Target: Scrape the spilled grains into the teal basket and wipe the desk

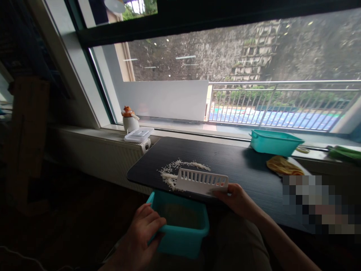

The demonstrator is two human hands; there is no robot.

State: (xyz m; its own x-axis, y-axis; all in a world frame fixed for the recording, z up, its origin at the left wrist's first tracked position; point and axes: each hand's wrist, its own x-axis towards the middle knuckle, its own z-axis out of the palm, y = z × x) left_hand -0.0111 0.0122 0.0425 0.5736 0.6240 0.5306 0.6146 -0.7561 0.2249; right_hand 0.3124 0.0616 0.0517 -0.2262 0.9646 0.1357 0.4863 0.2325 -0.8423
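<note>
My left hand (pixel 148 227) grips the near left rim of a teal plastic bin (pixel 183 239), which sits just below the table's front edge. Some pale contents in the bin are too dim to make out. In my right hand (pixel 239 199) is a white slotted plastic basket (pixel 194 186), held by its right end at the front edge of the tabletop. Its left end touches scattered white grains that look like rice (pixel 169 176). The grains lie in a curved trail on the dark table (pixel 231 158), behind and left of the basket.
A second teal bin (pixel 275 145) stands at the back right, with a yellow cloth (pixel 283 165) in front. On the left, a clear plastic lid (pixel 138 134) and a white pot (pixel 131 123) rest over the radiator (pixel 104 150). A large window runs behind the table.
</note>
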